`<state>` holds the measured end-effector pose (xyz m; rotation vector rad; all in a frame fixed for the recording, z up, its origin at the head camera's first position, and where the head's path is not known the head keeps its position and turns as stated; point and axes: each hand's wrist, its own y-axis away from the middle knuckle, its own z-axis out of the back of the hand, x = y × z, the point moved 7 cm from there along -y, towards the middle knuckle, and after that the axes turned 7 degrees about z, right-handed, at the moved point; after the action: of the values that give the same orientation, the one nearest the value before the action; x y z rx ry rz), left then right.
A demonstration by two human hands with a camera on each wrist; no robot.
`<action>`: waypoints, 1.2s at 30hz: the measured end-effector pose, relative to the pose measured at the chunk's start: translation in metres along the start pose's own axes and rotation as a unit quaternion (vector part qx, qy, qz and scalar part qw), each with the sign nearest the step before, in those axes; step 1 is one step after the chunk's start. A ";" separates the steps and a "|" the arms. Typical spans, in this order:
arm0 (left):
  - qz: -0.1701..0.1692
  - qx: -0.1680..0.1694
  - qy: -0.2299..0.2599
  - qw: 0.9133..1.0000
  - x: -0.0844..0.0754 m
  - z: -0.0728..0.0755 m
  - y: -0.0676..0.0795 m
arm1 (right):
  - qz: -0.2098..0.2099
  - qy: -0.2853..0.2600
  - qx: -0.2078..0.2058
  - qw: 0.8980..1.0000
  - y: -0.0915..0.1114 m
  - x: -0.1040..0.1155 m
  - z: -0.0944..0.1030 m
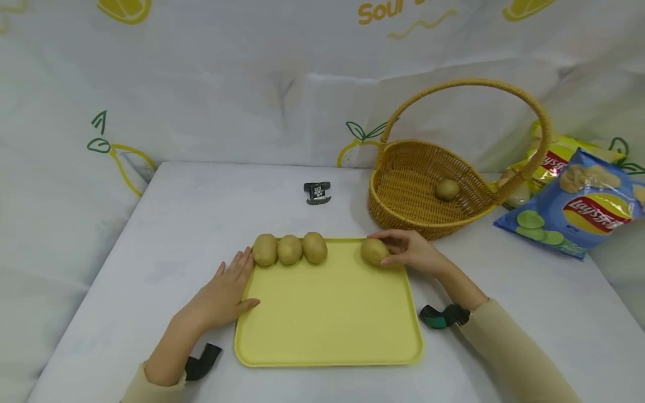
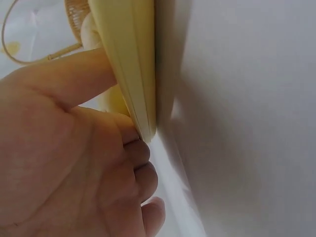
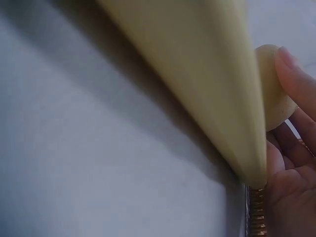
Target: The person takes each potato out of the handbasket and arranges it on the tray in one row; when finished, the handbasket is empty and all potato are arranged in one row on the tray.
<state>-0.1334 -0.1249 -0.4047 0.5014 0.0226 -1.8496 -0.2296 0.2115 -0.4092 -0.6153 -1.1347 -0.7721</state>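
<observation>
My right hand (image 1: pixel 410 252) grips a potato (image 1: pixel 374 251) between thumb and fingers at the far right corner of a yellow tray (image 1: pixel 330 313). The same potato (image 3: pixel 271 89) shows beyond the tray's edge in the right wrist view. Along the tray's far edge, toward the left, three potatoes (image 1: pixel 289 249) sit in a row. My left hand (image 1: pixel 221 294) lies at the tray's left edge with its fingers extended, the fingertips beside the leftmost potato. In the left wrist view the thumb of that hand (image 2: pixel 74 148) reaches over the tray rim.
Behind the tray on the right stands a wicker basket (image 1: pixel 403 215) with a tall handle and one potato (image 1: pixel 447 190) inside. Two chip bags, one blue (image 1: pixel 574 207) and one yellow (image 1: pixel 559 148), lie right of it. A small black item (image 1: pixel 317 193) sits behind the tray.
</observation>
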 end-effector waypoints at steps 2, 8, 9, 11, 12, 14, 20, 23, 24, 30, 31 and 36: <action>0.000 0.001 0.004 1.000 0.002 0.004 -0.003 | 0.000 -0.005 -0.004 1.000 -0.006 0.000 0.000; 0.008 0.020 0.027 0.999 0.016 0.009 -0.013 | 0.004 -0.020 -0.016 1.000 -0.020 0.002 -0.011; 0.009 0.022 0.034 0.999 0.018 0.009 -0.013 | 0.007 -0.020 -0.017 1.000 -0.022 0.002 -0.013; 0.009 0.021 0.048 0.999 0.022 0.009 -0.013 | 0.014 -0.017 -0.018 1.000 -0.025 0.002 -0.017; 0.009 0.020 0.055 0.998 0.024 0.009 -0.012 | 0.017 -0.017 -0.018 1.000 -0.027 0.002 -0.017; 0.007 0.014 0.059 0.998 0.022 0.013 -0.012 | 0.020 -0.014 -0.021 0.999 -0.028 0.003 -0.017; 0.003 0.010 0.057 0.998 0.018 0.015 -0.017 | 0.006 0.000 -0.028 1.000 -0.030 0.006 -0.013; 0.003 0.009 0.057 0.998 0.017 0.015 -0.018 | -0.007 0.030 -0.024 0.999 -0.034 0.010 -0.014; 0.003 0.008 0.057 0.998 0.017 0.016 -0.017 | -0.010 0.041 -0.021 0.999 -0.036 0.012 -0.015; 0.006 0.004 0.059 0.998 0.017 0.017 -0.016 | -0.005 0.066 0.004 0.998 -0.055 0.024 -0.021; 0.006 0.004 0.060 0.998 0.017 0.017 -0.017 | -0.003 0.068 0.010 0.998 -0.058 0.025 -0.022; 0.008 0.008 0.058 0.998 0.016 0.017 -0.018 | 0.005 0.062 0.014 0.998 -0.063 0.038 -0.018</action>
<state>-0.1590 -0.1381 -0.3992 0.6180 0.0821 -1.8046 -0.2619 0.1515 -0.3763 -0.5413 -1.0276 -0.7745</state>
